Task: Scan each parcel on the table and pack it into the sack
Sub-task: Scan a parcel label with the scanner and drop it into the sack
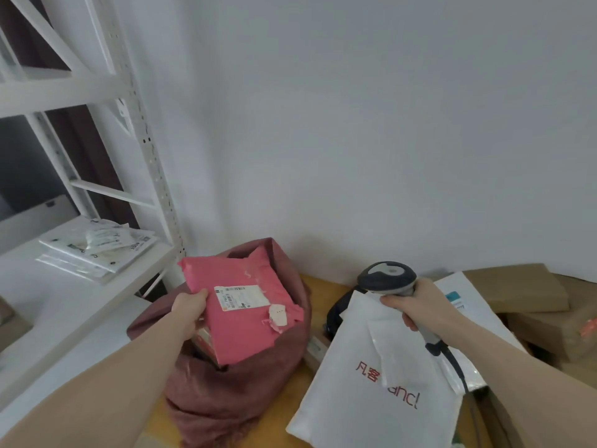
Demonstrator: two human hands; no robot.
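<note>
The left hand [190, 307] grips the near-left edge of a flat pink plastic mailer [245, 313], thumb on top and fingers curled beneath, holding it over the open mouth of a slumped maroon sack [226, 402] of coarse woven cloth. The mailer is wrinkled and glossy, with a white printed label on its face and a torn sticker at the corner farthest from that hand. The right hand [416, 305] is wrapped round the handle of a grey barcode scanner [387, 278], whose rounded head sits just beyond the knuckles and whose cable trails back under the wrist. Beneath that hand lies a smooth white poly bag [365, 392] with red lettering, on the yellowish table [326, 286]. Right of the right hand sit brown cardboard boxes [517, 286].
</note>
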